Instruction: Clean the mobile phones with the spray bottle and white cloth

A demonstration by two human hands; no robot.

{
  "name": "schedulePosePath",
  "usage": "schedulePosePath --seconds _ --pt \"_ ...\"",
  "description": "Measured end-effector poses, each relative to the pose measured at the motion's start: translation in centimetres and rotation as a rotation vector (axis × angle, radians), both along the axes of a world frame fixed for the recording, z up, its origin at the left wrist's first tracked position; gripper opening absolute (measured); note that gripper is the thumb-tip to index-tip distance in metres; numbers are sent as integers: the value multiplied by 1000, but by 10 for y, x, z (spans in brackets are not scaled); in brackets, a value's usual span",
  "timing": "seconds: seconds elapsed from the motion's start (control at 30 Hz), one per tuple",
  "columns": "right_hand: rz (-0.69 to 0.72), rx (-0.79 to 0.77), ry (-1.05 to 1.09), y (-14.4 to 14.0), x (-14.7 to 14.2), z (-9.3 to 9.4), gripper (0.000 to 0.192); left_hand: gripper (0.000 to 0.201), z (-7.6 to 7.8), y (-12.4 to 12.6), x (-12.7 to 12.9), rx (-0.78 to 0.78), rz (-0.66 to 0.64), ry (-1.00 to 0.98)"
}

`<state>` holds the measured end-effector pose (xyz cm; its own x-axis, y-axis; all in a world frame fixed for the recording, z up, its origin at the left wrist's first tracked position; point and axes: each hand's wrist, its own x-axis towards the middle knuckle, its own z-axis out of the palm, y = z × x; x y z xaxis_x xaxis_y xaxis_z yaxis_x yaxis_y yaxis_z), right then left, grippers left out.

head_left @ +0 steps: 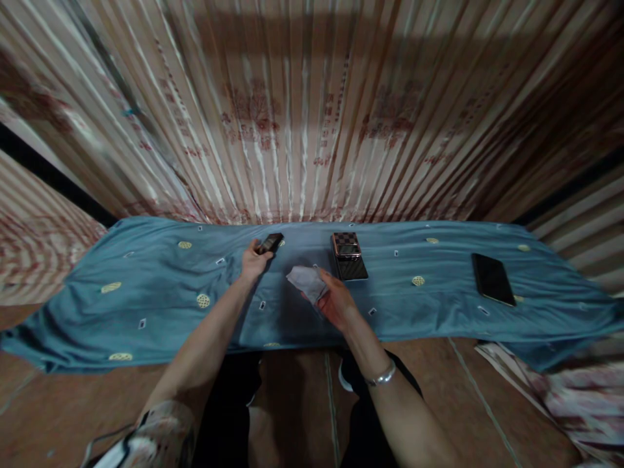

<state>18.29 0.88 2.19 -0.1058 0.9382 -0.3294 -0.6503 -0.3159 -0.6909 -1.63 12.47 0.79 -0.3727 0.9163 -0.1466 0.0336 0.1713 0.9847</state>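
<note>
My left hand (253,263) grips a small dark phone (270,243) and holds it just above the blue cloth (160,286). My right hand (335,300) holds a crumpled grey wiping cloth (308,281), palm turned up, a short way right of the left hand. Just beyond the right hand, a checkered folding phone (348,255) with a rose-coloured rim lies on the blue cloth. A silver bracelet (381,376) circles my right wrist.
A flat black phone (492,278) lies on the blue cloth at the far right. A striped, patterned curtain (302,117) hangs right behind the cloth. Brown tiled floor (302,403) runs in front, and patterned fabric (580,396) lies at the lower right.
</note>
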Motion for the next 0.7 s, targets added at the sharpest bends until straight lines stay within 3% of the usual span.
schedulePosePath --seconds 0.07,0.17,0.27,0.37,0.5,0.6,0.7 --pt "-17 19 12 2 -2 0 16 56 8 -17 3 -17 -8 -46" --pt "-54 25 1 8 -5 0 15 54 23 -50 9 -62 -52 -268" --pt "-96 5 -39 12 -8 0 14 62 38 -84 15 7 -64 -316" --pt "-109 1 -66 15 -10 0 14 72 44 -113 20 122 -124 -193" --pt "-80 -1 -101 14 -16 2 21 82 40 -142 24 245 -190 65" --pt "-68 3 -125 12 -19 3 23 83 35 -154 26 254 -250 219" --pt "-35 42 -161 10 -20 2 24 84 32 -159 25 251 -288 239"
